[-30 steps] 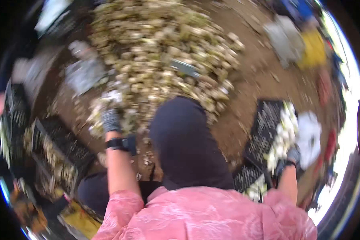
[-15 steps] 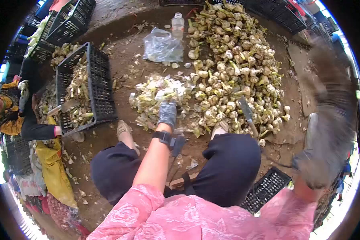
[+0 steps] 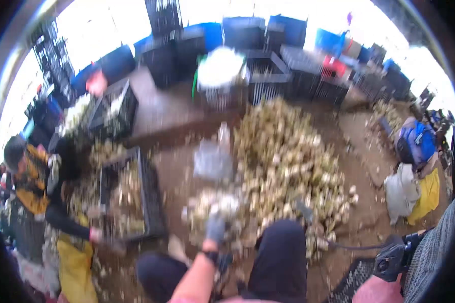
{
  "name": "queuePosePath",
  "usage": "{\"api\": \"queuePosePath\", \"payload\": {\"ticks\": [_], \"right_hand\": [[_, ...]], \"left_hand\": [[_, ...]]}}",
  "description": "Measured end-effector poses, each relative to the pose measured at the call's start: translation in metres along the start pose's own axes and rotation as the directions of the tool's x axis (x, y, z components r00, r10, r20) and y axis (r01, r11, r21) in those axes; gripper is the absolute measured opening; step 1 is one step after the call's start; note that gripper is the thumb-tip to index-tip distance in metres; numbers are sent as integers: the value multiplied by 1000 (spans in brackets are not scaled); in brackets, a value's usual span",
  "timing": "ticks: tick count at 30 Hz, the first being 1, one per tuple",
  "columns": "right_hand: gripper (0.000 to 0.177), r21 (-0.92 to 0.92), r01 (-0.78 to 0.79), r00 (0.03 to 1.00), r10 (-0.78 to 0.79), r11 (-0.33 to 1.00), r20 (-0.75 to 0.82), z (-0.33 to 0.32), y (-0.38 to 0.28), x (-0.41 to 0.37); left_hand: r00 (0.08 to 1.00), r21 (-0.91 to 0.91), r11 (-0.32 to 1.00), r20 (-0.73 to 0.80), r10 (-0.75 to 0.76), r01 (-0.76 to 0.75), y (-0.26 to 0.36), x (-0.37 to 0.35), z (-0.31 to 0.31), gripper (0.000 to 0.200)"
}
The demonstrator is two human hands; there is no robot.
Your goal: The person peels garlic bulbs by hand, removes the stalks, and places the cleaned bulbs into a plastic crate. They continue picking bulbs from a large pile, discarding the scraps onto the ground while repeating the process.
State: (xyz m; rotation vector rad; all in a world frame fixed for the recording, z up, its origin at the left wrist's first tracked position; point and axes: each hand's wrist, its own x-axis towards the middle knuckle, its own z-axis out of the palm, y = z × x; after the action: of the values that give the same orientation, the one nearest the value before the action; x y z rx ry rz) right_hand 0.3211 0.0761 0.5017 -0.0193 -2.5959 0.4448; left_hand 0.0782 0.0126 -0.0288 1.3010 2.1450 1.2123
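My left hand (image 3: 215, 230), in a grey glove, reaches down to a pale heap of garlic and loose skins (image 3: 220, 203) between my feet. Its fingers are smeared and partly lost in the heap. My right hand (image 3: 437, 247), in a grey knit glove, is raised close to the camera at the right edge, its fingers out of sight. A strapped device (image 3: 391, 260) sits on that wrist. Beside the heap spreads a large pile of untrimmed garlic bulbs (image 3: 288, 161). A blade (image 3: 304, 209) lies on its near side by my knee.
A black crate (image 3: 154, 202) of garlic stems stands left, with a co-worker (image 3: 33, 187) beyond it. Past the heap lie a plastic bag (image 3: 213, 160) and clear bottle (image 3: 224, 134). More crates (image 3: 270, 76) line the back. Sacks (image 3: 402, 192) lie right.
The view has tilted up, showing the crates at the back and sacks at right. My raised right hand has come close to the camera. My left hand stays at the heap.
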Motion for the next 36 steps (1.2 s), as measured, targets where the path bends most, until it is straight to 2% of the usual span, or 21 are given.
{"api": "queuePosePath", "payload": {"ticks": [1,5,6,7,8,10,12,14,16,18,20,21,22,23,25,26,27,28,30,34,36], "right_hand": [[53,-16,1,1000,-1,1000,-26,-7,1,2],[53,-111,-35,998,28,993,-59,-9,8,0],[53,-115,-35,997,27,993,-68,-7,7,-3],[53,-110,-28,997,20,993,-80,-7,11,-6],[53,-111,-31,996,22,993,-81,-8,13,-6],[53,-110,-39,998,33,993,-57,-8,13,-7],[53,-143,-31,996,18,989,-89,-14,9,-14],[52,-169,-10,992,-12,986,-129,-16,6,-15],[52,-162,-1,981,-30,987,-192,-18,3,-16],[52,-141,-29,959,-12,990,-282,-22,13,-19],[52,-144,-56,918,-6,988,-398,-21,35,-29],[52,-126,-104,889,35,987,-457,-18,53,-32],[52,-85,-179,861,115,980,-495,-10,77,-35],[52,-26,-295,828,242,955,-506,0,108,-39],[52,62,-519,768,497,853,-404,36,183,-53],[48,-45,-571,791,535,820,-295,53,224,-60],[47,-89,-501,842,461,861,-280,88,285,-80],[46,-38,-605,785,587,796,-199,118,327,-98],[56,-294,-687,695,719,664,0,178,401,-131],[72,-590,-693,270,908,415,321,254,481,-129],[75,-602,-660,330,893,450,306,277,511,-130]], "left_hand": [[921,-457,824,-27,-388,334,54,8,-20,31],[852,-766,458,216,-476,450,117,31,-36,28],[829,-785,405,233,-509,469,107,17,-46,28],[972,-548,819,-42,-232,172,75,30,-38,28],[983,-157,978,-142,118,-140,45,18,-22,30],[872,-384,787,138,-469,484,118,2,-54,28],[807,-730,451,232,-543,513,104,8,-32,23],[784,-567,585,195,-589,581,103,15,-27,24],[956,6,982,-232,-180,187,44,4,-1,24],[953,-219,928,33,-302,302,-64,1,44,22],[664,-685,351,259,-702,638,77,8,-16,24],[781,-680,510,150,-607,527,45,3,0,18],[672,-672,386,229,-704,632,77,7,-15,15],[677,-690,375,226,-700,619,73,10,-9,15],[684,-678,404,200,-702,613,46,5,3,14],[689,-645,447,175,-703,619,32,6,14,15],[623,-692,322,234,-747,646,33,11,17,17],[557,-688,250,266,-787,681,33,18,20,24],[544,-740,184,277,-792,646,22,31,37,24],[592,-821,124,287,-753,557,35,63,34,21],[608,-850,60,323,-725,523,26,72,31,19]]}}
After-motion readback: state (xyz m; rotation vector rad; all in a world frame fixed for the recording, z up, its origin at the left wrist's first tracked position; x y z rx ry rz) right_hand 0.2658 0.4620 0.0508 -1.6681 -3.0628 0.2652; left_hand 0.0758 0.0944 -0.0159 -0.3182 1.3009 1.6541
